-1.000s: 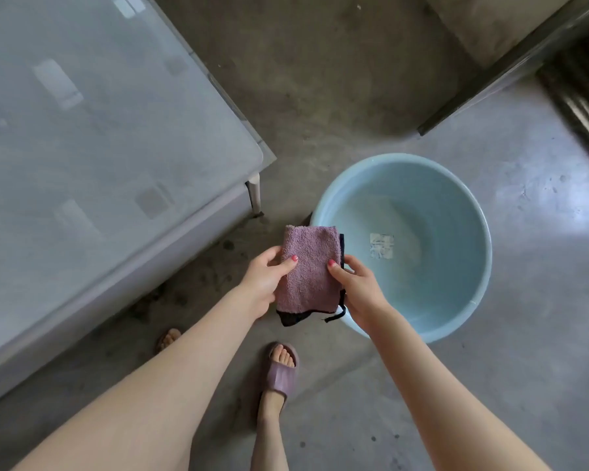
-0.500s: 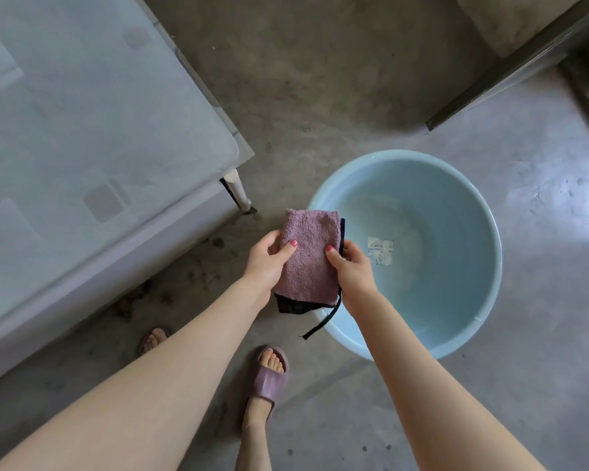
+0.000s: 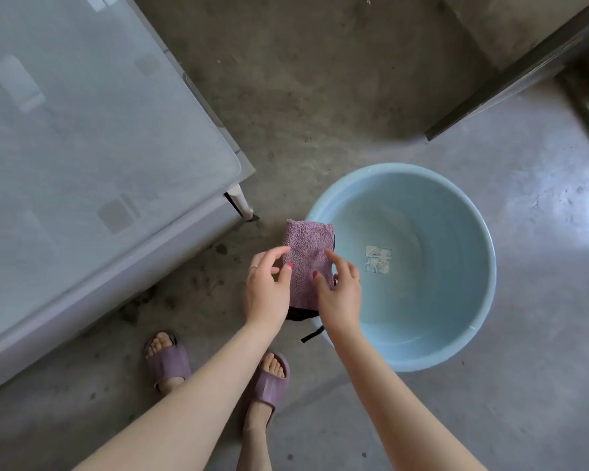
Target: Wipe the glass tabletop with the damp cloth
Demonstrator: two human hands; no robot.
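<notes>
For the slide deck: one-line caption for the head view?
Both hands, left and right, hold a folded purple cloth beside a blue basin, glass table untouched.

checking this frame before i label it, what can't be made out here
Head view, the only one:
- Glass tabletop: cut off by the left and top edges, so its full extent is unknown.
- Cloth: its lower part is hidden behind the left hand and right hand; dampness cannot be judged.
- Basin: water depth is unclear, and the label on its bottom is too small to read.
- Top right corner: blurred dark frame.

Both hands [image 3: 303,290] raised, thumbs pinching.
</notes>
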